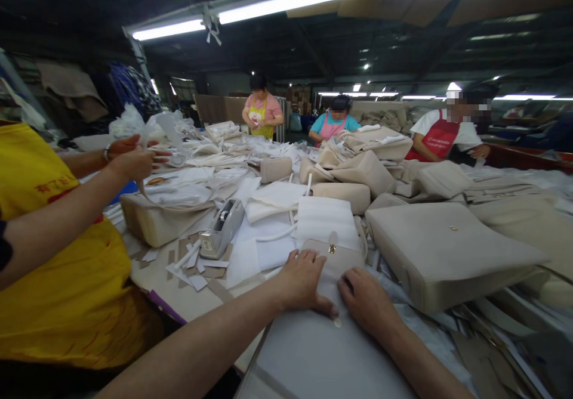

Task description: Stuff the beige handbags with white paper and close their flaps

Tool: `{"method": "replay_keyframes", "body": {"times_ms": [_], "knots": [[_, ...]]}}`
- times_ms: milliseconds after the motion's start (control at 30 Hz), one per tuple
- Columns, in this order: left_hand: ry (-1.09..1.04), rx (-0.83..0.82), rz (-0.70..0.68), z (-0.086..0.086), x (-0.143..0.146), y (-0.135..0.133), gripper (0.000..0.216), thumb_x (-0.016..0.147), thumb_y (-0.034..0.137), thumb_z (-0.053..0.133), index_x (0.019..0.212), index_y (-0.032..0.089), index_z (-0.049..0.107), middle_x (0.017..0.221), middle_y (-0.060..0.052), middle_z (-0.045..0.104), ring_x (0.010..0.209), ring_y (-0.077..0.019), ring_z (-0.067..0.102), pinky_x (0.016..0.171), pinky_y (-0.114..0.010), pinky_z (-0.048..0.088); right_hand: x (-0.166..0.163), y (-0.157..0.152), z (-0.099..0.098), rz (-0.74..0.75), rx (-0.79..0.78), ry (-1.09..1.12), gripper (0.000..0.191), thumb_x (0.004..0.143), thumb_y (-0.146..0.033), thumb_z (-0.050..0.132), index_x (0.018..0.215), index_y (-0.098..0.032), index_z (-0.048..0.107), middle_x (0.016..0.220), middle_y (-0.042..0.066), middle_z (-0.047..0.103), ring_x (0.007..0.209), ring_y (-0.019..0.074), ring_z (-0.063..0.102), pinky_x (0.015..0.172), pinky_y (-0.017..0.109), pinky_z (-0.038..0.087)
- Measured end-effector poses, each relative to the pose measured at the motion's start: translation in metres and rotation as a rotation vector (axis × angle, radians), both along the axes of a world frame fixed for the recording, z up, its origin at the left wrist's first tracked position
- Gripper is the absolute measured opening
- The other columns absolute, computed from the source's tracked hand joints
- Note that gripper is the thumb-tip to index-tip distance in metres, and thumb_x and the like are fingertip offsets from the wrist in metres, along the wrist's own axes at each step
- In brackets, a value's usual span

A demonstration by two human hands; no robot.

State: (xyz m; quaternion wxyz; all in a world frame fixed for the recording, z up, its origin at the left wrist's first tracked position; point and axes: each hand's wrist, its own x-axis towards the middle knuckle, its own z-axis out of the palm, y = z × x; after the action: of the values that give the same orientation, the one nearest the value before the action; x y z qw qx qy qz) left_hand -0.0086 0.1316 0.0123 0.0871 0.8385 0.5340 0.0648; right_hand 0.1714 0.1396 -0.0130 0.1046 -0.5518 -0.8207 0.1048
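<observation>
A small beige handbag (336,254) with a gold clasp lies flat in front of me, its lower part under white wrapping paper (313,351). My left hand (303,280) rests palm down on the bag's left side, fingers spread flat. My right hand (367,299) presses flat on the paper just right of it, fingers together and pointing left. Neither hand grips anything. A small round sticker (336,322) sits on the paper between the two thumbs.
A tape dispenser (222,227) stands to the left among paper scraps. A large beige bag (447,250) lies to the right. A person in a yellow apron (58,280) works at my left. Three more people stand across the table, which is piled with beige bags and white paper.
</observation>
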Motion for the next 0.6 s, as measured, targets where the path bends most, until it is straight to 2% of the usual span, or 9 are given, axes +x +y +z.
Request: {"method": "replay_keyframes", "body": {"times_ms": [100, 167, 233, 300, 400, 500, 600], "knots": [[-0.142, 0.071, 0.121, -0.001, -0.009, -0.012, 0.102, 0.058, 0.076, 0.055, 0.136, 0.017, 0.027, 0.138, -0.016, 0.036, 0.128, -0.0298, 0.032, 0.106, -0.043, 0.025, 0.002, -0.01, 0.013, 0.107, 0.194, 0.008, 0.024, 0.088, -0.027, 0.038, 0.09, -0.02, 0.061, 0.095, 0.007, 0.061, 0.093, 0.0209, 0.052, 0.083, 0.034, 0.032], [-0.171, 0.042, 0.098, 0.0, -0.014, -0.024, 0.093, 0.063, 0.071, 0.057, 0.136, 0.019, 0.028, 0.141, -0.014, 0.033, 0.13, -0.0289, 0.029, 0.107, -0.043, 0.024, 0.004, -0.017, 0.017, 0.171, 0.222, 0.026, 0.024, 0.088, -0.026, 0.039, 0.096, -0.023, 0.061, 0.098, 0.007, 0.062, 0.095, 0.0209, 0.052, 0.087, 0.035, 0.031], [-0.17, -0.015, -0.042, 0.004, -0.018, -0.038, 0.085, 0.067, 0.066, 0.057, 0.135, 0.024, 0.03, 0.145, -0.01, 0.028, 0.134, -0.0288, 0.022, 0.11, -0.047, 0.017, 0.009, -0.023, 0.018, 0.209, 0.142, 0.045, 0.023, 0.087, -0.029, 0.041, 0.095, -0.025, 0.063, 0.098, 0.006, 0.064, 0.095, 0.0209, 0.054, 0.088, 0.035, 0.033], [-0.169, -0.089, -0.228, 0.008, -0.02, -0.052, 0.073, 0.073, 0.058, 0.055, 0.135, 0.027, 0.03, 0.144, -0.007, 0.032, 0.135, -0.0273, 0.02, 0.11, -0.05, 0.01, 0.015, -0.023, 0.019, 0.186, 0.003, 0.089, 0.023, 0.086, -0.037, 0.044, 0.092, -0.028, 0.064, 0.095, 0.004, 0.066, 0.09, 0.0211, 0.057, 0.083, 0.033, 0.038], [-0.156, -0.22, -0.438, 0.014, -0.022, -0.065, 0.047, 0.085, 0.036, 0.049, 0.13, 0.028, 0.037, 0.135, -0.004, 0.046, 0.13, -0.0235, 0.033, 0.11, -0.052, 0.011, 0.021, -0.009, 0.026, 0.053, -0.101, 0.183, 0.03, 0.084, -0.049, 0.042, 0.089, -0.029, 0.064, 0.091, 0.003, 0.069, 0.083, 0.0211, 0.061, 0.074, 0.03, 0.044], [-0.132, -0.222, -0.487, 0.006, -0.023, -0.068, 0.036, 0.09, 0.026, 0.039, 0.126, 0.026, 0.042, 0.133, -0.006, 0.049, 0.127, -0.0234, 0.037, 0.108, -0.053, 0.016, 0.013, 0.02, 0.03, -0.001, -0.106, 0.158, 0.031, 0.083, -0.046, 0.041, 0.09, -0.027, 0.064, 0.093, 0.003, 0.069, 0.085, 0.021, 0.062, 0.076, 0.03, 0.044], [-0.119, -0.119, -0.472, -0.011, -0.023, -0.067, 0.033, 0.093, 0.028, 0.032, 0.123, 0.024, 0.044, 0.132, -0.006, 0.05, 0.126, -0.0224, 0.039, 0.107, -0.05, 0.021, -0.008, 0.046, 0.018, 0.164, -0.237, 0.119, 0.03, 0.081, -0.032, 0.043, 0.096, -0.021, 0.066, 0.1, 0.004, 0.069, 0.094, 0.0198, 0.06, 0.086, 0.029, 0.042]]}}
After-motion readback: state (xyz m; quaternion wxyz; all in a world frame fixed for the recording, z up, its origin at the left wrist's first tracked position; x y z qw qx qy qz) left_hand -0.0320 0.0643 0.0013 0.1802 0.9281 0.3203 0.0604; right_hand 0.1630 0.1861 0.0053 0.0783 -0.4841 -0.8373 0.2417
